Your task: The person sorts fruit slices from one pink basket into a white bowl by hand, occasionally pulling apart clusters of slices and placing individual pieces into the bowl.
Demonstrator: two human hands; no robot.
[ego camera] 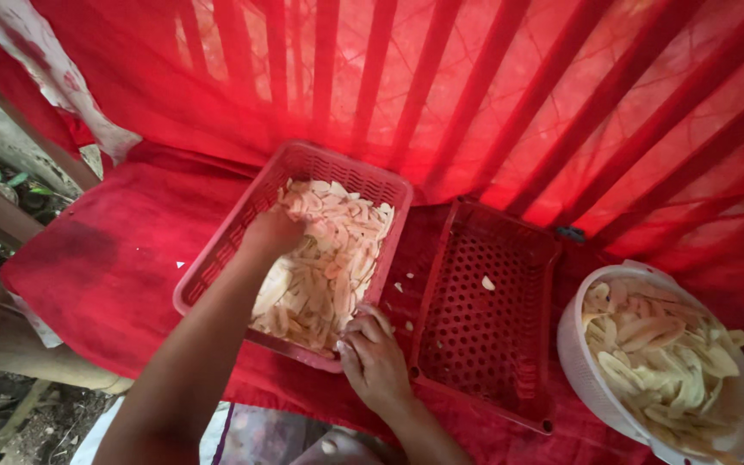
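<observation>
Slices of pale peeled fruit fill your pink tray, which sits on the red cloth near its front edge. Your left hand is buried in the slices at the tray's left side, fingers curled down into them; you cannot tell whether it grips any. Your right hand rests on the tray's near right corner, fingers bent over the rim and touching the slices there. Just beside the tray on the right lies a red tray, almost bare, with one slice on its perforated floor and open room across it. A white round basket heaped with more slices stands at the far right, close to the cloth's front edge. Behind everything, red netting closes off the back.
</observation>
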